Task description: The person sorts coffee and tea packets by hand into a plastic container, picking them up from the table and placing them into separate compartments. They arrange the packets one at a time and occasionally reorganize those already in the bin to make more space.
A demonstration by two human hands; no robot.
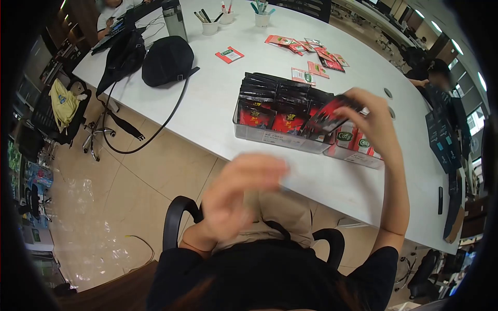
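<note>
My right hand point(372, 115) is closed on a black-and-red sachet point(332, 115), which tilts over the right end of a clear plastic bin point(270, 137). That bin holds rows of similar black-and-red sachets point(288, 119) standing upright. Against its right side, under my right hand, is a second clear bin point(358, 157) with red-and-white Cozy packets point(345, 137). My left hand point(236, 194) is raised over my lap near the table's front edge, smeared by motion, so its fingers do not show clearly.
Loose Cozy packets point(311, 49) lie scattered beyond the bins, with one packet point(229, 54) farther left. A black cap point(168, 61), a black bag point(122, 59), a bottle point(175, 22) and pen cups point(209, 27) stand at the back left. Dark boxes point(443, 136) line the right edge.
</note>
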